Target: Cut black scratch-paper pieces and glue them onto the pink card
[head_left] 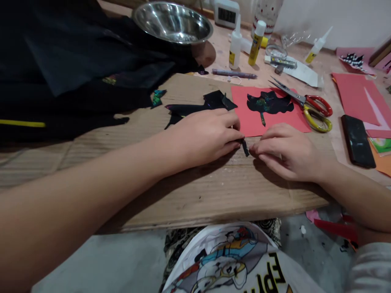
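My left hand (207,136) and my right hand (285,152) meet over a cardboard sheet (189,191), fingers curled. Between their fingertips sits a small black paper strip (245,147), pinched by my left hand and touched by my right. Just beyond lies a red paper sheet (269,112) with a black leaf-shaped cutout (270,103) on it. Black paper scraps (198,106) lie behind my left hand.
Red and yellow scissors (308,106) lie at the red sheet's right edge. A black phone (357,140), more red paper (360,97), glue bottles (235,44), a purple pen (233,73), a steel bowl (172,22) and black cloth (76,69) surround the work area.
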A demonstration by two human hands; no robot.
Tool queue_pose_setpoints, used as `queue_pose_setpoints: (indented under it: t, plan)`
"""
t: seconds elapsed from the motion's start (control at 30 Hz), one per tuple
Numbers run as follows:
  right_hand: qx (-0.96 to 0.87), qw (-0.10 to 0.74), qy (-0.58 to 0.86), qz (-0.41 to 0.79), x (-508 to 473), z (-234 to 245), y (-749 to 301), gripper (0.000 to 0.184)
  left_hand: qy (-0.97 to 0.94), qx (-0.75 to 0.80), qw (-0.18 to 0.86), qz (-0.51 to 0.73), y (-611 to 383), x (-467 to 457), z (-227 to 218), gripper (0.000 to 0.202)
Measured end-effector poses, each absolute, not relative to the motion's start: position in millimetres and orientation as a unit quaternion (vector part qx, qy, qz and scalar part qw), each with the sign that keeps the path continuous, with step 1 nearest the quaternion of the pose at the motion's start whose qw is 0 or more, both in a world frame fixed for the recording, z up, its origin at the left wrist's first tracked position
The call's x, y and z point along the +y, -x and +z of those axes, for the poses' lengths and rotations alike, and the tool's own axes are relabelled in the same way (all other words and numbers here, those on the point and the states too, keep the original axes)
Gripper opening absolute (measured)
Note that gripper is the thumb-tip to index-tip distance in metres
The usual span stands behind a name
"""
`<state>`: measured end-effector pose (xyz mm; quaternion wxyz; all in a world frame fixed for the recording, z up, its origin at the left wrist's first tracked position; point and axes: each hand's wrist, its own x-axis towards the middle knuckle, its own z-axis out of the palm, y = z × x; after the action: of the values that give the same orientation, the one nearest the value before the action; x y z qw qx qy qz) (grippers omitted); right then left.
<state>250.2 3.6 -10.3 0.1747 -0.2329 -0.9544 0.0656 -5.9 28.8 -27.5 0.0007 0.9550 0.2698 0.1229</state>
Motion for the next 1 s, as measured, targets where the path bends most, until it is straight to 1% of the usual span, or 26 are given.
queue_pose_setpoints:
  t: [0.07,0.17,0.3,0.4,0.5,0.63,0.8,0.9,1.0]
  plan:
    - [-0.959,0.178,0.209,0.074,2,-11,-251,0.020,-0.954,0.267,0.012,0.133,7,29,-29,0.034]
    - [-0.968,0.160,0.182,0.072,0,-13,-252,0.021,-0.954,0.260,0.014,0.148,9,29,-31,0.034]
    - [-0.982,0.118,0.149,0.021,-4,-10,-250,0.029,-0.957,0.246,0.005,0.155,10,27,-29,0.040]
    - [-0.987,0.098,0.123,-0.016,-8,-6,-249,0.033,-0.956,0.257,0.012,0.138,10,25,-25,0.039]
    - [-0.990,0.095,0.103,-0.029,-14,-4,-250,0.029,-0.958,0.258,0.012,0.125,10,24,-22,0.037]
    - [-0.989,0.091,0.113,-0.034,-22,-4,-250,0.028,-0.962,0.244,0.013,0.122,11,25,-22,0.036]
    - [-0.984,0.111,0.109,-0.080,-29,-5,-247,0.033,-0.959,0.251,0.047,0.125,13,24,-23,0.032]
    - [-0.986,0.113,0.113,-0.056,-27,-6,-245,0.035,-0.955,0.263,0.066,0.117,14,24,-23,0.032]
    - [-0.987,0.111,0.119,-0.003,-23,-6,-245,0.030,-0.957,0.266,0.057,0.101,14,24,-23,0.033]
